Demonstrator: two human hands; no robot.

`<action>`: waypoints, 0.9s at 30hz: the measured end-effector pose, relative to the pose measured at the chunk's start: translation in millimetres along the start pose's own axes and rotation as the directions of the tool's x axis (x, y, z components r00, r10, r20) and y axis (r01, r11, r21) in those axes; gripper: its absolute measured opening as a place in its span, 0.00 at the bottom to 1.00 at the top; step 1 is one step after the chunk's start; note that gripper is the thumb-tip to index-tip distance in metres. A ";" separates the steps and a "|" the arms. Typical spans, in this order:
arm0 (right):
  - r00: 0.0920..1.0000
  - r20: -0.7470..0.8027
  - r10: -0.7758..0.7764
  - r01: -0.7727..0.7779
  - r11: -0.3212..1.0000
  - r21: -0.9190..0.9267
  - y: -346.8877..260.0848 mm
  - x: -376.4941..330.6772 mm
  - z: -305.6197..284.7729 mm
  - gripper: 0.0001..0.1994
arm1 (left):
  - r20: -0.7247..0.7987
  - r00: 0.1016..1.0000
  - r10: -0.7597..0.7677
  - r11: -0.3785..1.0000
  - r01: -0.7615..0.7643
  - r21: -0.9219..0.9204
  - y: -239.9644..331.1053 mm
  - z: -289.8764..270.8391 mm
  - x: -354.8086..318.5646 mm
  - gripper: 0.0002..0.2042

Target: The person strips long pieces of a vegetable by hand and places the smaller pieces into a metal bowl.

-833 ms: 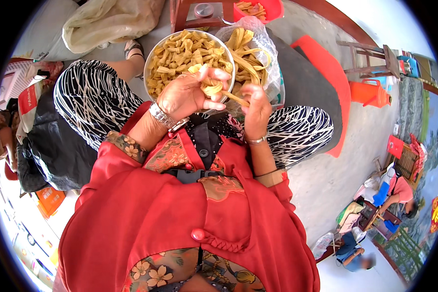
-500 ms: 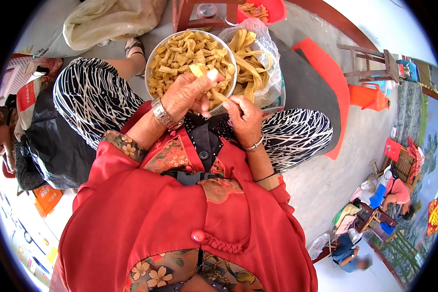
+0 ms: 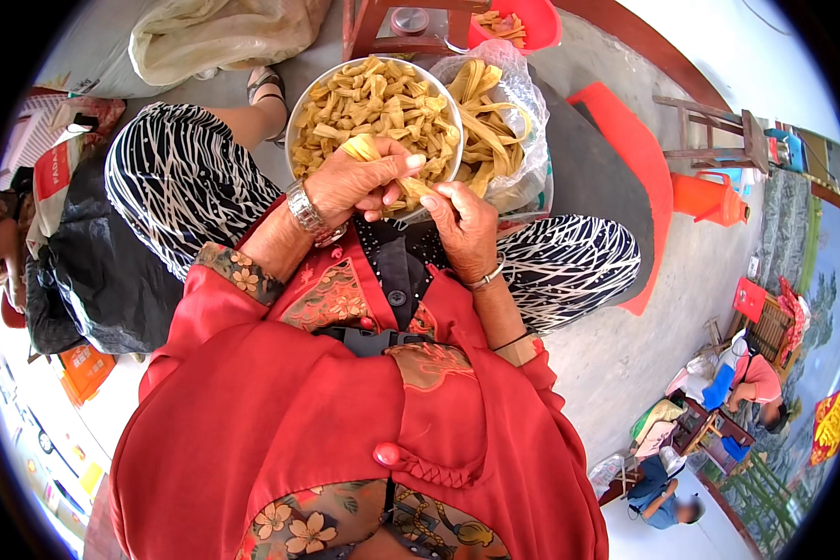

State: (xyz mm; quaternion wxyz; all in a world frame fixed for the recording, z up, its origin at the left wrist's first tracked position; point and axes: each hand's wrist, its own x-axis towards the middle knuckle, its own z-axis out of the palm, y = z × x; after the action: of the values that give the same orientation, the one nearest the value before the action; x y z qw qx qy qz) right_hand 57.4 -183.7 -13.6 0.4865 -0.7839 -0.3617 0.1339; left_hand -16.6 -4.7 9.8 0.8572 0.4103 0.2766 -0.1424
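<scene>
A yellow-tan, pliable flat strip (image 3: 414, 189) is stretched between my two hands, just over the near rim of a round metal bowl (image 3: 458, 131). My left hand (image 3: 345, 182), with a watch on its wrist, is closed around the strip, and a folded end pokes out above its fingers. Thumb and fingers of my right hand (image 3: 469, 229) pinch the other end. Many short, knotted pieces (image 3: 373, 103) of the same material fill the bowl. Beside it on the right, long loose strips (image 3: 483, 117) lie in a clear plastic bag (image 3: 532, 126). My fingers hide part of the held strip.
A wooden stool (image 3: 411, 42) and a red basin (image 3: 541, 28) with more pieces stand beyond the bowl. An orange jug (image 3: 709, 198) and a wooden bench (image 3: 751, 140) are to the right. Two people sit far off at lower right. Black plastic (image 3: 103, 261) lies at left.
My left thumb has come down closer to my right fingertips, and the strip's folded end sits lower. Both hands keep their hold. The whole view has shifted slightly.
</scene>
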 end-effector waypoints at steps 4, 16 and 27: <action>0.997 0.055 0.050 -0.050 0.999 -0.005 -1.2 -1.7 -4.7 0.11 | -0.017 0.993 0.115 0.981 -0.116 -0.154 -2.5 -14.0 0.5 0.04; 0.983 0.184 0.005 0.023 0.989 -0.149 69.6 5.6 -7.7 0.13 | -0.091 0.914 0.395 0.913 -0.379 0.152 29.2 -1.4 -29.6 0.02; 0.984 0.169 -0.048 0.099 0.946 -0.310 53.2 -11.2 -14.8 0.06 | -0.122 0.846 0.520 0.848 -0.493 0.193 13.7 13.8 -76.2 0.04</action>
State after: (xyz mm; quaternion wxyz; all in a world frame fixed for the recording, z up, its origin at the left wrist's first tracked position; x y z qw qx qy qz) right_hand 81.0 -215.4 -53.6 0.3285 -0.8245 -0.4453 0.1178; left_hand -66.7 -5.6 70.5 0.8032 0.5445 0.2183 0.1039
